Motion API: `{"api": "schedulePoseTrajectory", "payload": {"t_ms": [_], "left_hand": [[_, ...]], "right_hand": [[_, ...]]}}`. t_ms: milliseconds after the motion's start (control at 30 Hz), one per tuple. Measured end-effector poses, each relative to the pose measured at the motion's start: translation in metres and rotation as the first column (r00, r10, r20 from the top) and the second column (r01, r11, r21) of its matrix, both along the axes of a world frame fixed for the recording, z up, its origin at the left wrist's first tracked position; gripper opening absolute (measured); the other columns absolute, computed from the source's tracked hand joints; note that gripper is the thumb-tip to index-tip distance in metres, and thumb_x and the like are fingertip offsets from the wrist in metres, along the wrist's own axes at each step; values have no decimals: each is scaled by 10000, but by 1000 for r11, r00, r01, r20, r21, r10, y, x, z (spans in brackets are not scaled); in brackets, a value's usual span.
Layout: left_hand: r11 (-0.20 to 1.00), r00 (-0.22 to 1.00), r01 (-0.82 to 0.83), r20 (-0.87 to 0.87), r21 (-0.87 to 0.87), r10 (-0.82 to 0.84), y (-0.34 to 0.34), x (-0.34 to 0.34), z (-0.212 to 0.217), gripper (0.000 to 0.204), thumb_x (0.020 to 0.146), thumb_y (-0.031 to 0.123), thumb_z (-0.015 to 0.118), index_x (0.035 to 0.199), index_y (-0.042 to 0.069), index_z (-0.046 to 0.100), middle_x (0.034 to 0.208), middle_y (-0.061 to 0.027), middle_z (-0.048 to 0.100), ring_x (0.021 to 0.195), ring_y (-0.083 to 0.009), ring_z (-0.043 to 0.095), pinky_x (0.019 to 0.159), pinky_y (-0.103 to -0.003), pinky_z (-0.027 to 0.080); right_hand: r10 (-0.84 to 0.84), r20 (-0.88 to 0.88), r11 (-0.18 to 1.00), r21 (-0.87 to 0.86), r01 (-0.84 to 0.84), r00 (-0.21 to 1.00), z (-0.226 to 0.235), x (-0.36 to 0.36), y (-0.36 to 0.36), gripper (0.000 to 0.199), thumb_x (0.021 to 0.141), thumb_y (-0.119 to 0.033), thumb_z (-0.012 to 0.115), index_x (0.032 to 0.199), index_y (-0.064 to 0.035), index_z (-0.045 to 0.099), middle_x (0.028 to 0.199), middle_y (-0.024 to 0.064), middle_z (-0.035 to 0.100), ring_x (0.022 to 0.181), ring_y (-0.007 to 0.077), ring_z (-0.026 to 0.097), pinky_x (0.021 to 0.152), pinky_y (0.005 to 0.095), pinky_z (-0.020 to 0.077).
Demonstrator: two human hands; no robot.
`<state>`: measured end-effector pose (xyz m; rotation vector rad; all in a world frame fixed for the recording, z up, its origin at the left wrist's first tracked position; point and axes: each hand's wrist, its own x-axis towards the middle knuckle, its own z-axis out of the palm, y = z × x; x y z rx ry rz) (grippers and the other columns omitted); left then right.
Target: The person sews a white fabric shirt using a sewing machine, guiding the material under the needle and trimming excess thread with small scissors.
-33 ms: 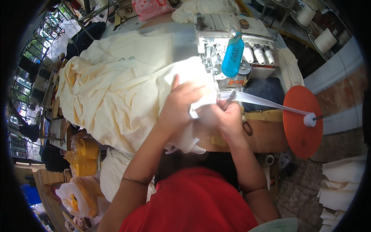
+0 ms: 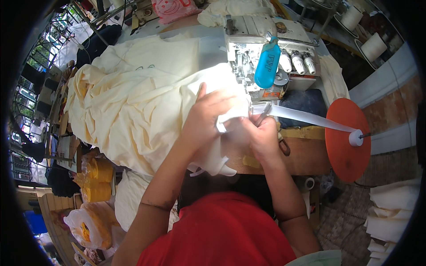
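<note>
A heap of cream fabric [image 2: 133, 106] covers the left and middle of the sewing table. My left hand [image 2: 205, 117] lies at the heap's right end, its fingers reaching right with a folded edge of the cloth caught in them. Close by, my right hand [image 2: 264, 138] is closed around a narrow grey metal tool [image 2: 264, 113], whose kind I cannot make out. White tape [image 2: 306, 117] runs from an orange disc reel [image 2: 345, 142] to just beyond that hand. Above both hands stands a sewing machine [image 2: 242, 66], lit at its needle area, which the cloth's edge partly hides.
A blue teardrop-shaped piece [image 2: 267, 64] hangs on the machine's front. Beside my right wrist is a brown loop handle [image 2: 284, 147]. Thread cones [image 2: 351, 17] stand far right, cream cloth [image 2: 392, 208] is stacked lower right, and plastic bags [image 2: 91, 224] sit lower left.
Almost nothing differs. The white tape by my right hand has shifted slightly, and the blue hanging piece has turned a little.
</note>
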<state>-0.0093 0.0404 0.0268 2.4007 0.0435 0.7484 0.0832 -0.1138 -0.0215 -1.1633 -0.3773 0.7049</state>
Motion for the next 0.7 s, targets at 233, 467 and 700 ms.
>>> {"api": "schedulePoseTrajectory", "payload": {"t_ms": [233, 467, 700], "left_hand": [[999, 996, -20, 86, 25, 18, 12, 13, -2, 370, 756, 61, 763, 1122, 109, 740, 1174, -96, 712, 1180, -318, 644, 1170, -576, 296], [987, 975, -160, 161, 23, 154, -25, 10, -11, 289, 817, 69, 763, 1104, 95, 741, 1148, -94, 715, 1154, -310, 656, 1157, -562, 318], [1000, 995, -24, 97, 3, 23, 16, 28, -1, 221, 831, 107, 766, 1052, 114, 763, 1093, -58, 731, 1130, -288, 678, 1142, -571, 346]], "right_hand": [[-2, 11, 996, -86, 3, 1000, 0, 2, -1, 216, 956, -98, 692, 1087, 73, 706, 963, 66, 725, 792, 82, 647, 689, 224, 501], [-37, 25, 998, -51, 39, 999, -3, 0, 2, 174, 946, -147, 729, 982, 23, 729, 753, -16, 667, 568, 24, 508, 510, 210, 376], [-71, 11, 995, 69, 70, 997, 9, 9, 20, 172, 965, -77, 671, 1087, 45, 669, 970, 74, 711, 818, 124, 666, 768, 266, 513]]}}
